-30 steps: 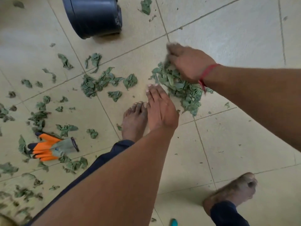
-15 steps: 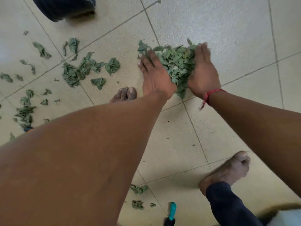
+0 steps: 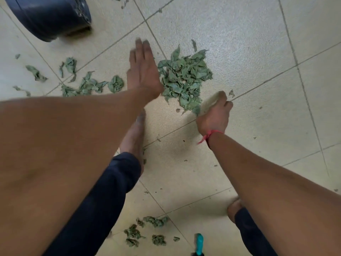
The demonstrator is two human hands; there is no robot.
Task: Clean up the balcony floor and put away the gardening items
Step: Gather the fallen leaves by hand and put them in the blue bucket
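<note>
Since half a second ago the two hands are no longer pressing the heap between them. The left hand is now standing along the heap's left edge, and the right hand is sitting drawn back at its near right corner. The heap of green leaf scraps is lying on the tiled floor, spreading across a grout line, with the hands apart on either side of it.

The left hand is holding its fingers straight and together, its palm side touching the heap. Its fingertips are blurring with motion. The right hand is curling its fingers inward and is smeared too, so I cannot tell whether it is pinching any scraps. A red thread is circling its wrist.

Beyond the heap and to its right, bare tile is running out to the frame's edges. To the left, loose leaf scraps are trailing along another grout line just past the left hand. A black pot is sitting at the far left, well apart from the heap and cut off by the top edge.

The left forearm is covering much of the lower left floor. It is also half hiding the bare left foot, whose toes are pointing toward the heap. The right foot is mostly disappearing behind the right forearm and a dark trouser leg. Small leaf clumps are lying between the legs. A teal handle is being cut off by the bottom edge, so what it belongs to is unclear.
</note>
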